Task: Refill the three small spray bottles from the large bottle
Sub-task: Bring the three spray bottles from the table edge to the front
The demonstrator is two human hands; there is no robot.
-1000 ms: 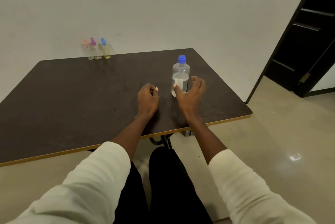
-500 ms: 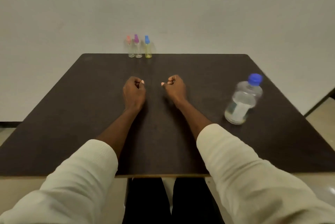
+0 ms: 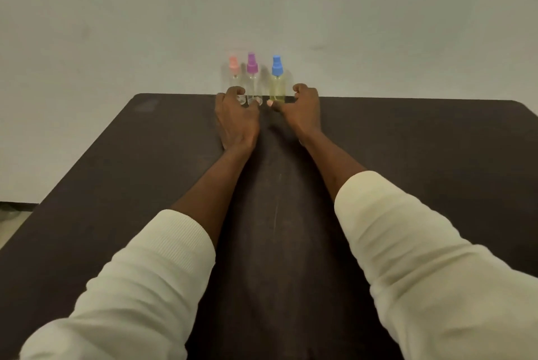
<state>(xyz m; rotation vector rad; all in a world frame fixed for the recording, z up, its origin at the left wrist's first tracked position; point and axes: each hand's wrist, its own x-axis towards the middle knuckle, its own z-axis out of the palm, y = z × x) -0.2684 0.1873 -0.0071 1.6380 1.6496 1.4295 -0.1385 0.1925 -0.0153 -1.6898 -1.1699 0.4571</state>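
Three small clear spray bottles stand in a row at the far edge of the dark table [image 3: 407, 156]: a pink-capped bottle [image 3: 233, 68], a purple-capped bottle [image 3: 252, 68] and a blue-capped bottle [image 3: 277, 77] holding yellowish liquid. My left hand [image 3: 237, 118] curls round the bases of the pink and purple bottles, fingers behind and thumb in front. The fingers and thumb of my right hand [image 3: 301, 109] curl round the base of the blue-capped bottle. All three bottles stand upright. The large bottle is out of view.
A plain pale wall [image 3: 262, 10] rises directly behind the bottles. A strip of floor [image 3: 11, 223] shows at the left past the table's edge.
Both hands have moved from mid-table fists forward to the far edge and curled round the spray bottles. The view has shifted forward, and the large bottle at the right has left the frame.
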